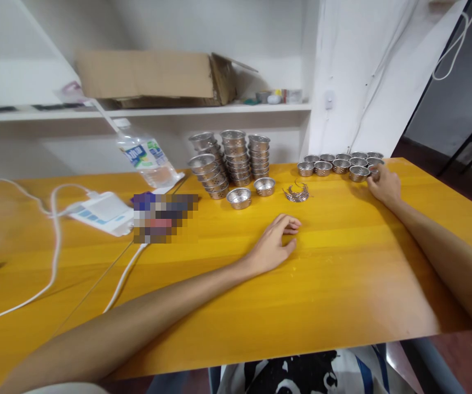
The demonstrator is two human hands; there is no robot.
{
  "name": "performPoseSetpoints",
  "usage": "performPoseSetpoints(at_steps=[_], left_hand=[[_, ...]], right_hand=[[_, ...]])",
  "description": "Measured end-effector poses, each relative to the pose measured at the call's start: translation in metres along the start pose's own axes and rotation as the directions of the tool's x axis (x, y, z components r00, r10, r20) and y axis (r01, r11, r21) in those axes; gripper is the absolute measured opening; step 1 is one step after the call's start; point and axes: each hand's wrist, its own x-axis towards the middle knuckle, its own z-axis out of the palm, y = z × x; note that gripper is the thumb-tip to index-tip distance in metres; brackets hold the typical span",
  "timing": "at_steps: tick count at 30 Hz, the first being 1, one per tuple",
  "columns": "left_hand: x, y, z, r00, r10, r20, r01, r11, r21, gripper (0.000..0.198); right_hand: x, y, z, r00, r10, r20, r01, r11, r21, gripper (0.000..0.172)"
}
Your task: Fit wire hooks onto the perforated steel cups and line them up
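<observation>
1 head view (forward, down) overlooks the table [334, 298].

No word or number could be read for certain. The clear plastic bottle [148, 171] bore a blue-and-green label [136, 156] with large white lettering across its blue part, but tilt and blur kept the characters from being made out. The white cabled device [102, 212] carried blue printed blocks on its upper face, whose contents were too small to decipher. On the cloth [293, 377] below the table's near edge [301, 353], a black-and-white print showed bold, rounded shapes, one resembling a letter, though which one was unclear.
</observation>
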Motion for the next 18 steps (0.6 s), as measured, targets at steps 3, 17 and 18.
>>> performPoseSetpoints(at_steps=[3, 17, 18], left_hand=[[-0.0003, 0.0003, 0.0002, 1.000, -0.003, 0.009, 0.003, 1.000, 0.005, 0.033], [-0.0011, 0.0013, -0.0012, 1.000, 0.005, 0.014, -0.005, 1.000, 0.019, 0.033], [-0.0010, 0.0017, -0.0011, 1.000, 0.007, 0.013, -0.008, 1.000, 0.022, 0.033]], right_hand=[[-0.0016, -0.0050, 0.0021, 0.994, -0.074, 0.075, 0.077, 0.996, -0.048, 0.037], [0.0020, -0.0017, 0.0072, 0.994, -0.061, 0.090, 0.068, 0.995, -0.075, 0.016], [0.0021, -0.0021, 0.0072, 0.994, -0.056, 0.092, 0.064, 0.995, -0.083, 0.017]])
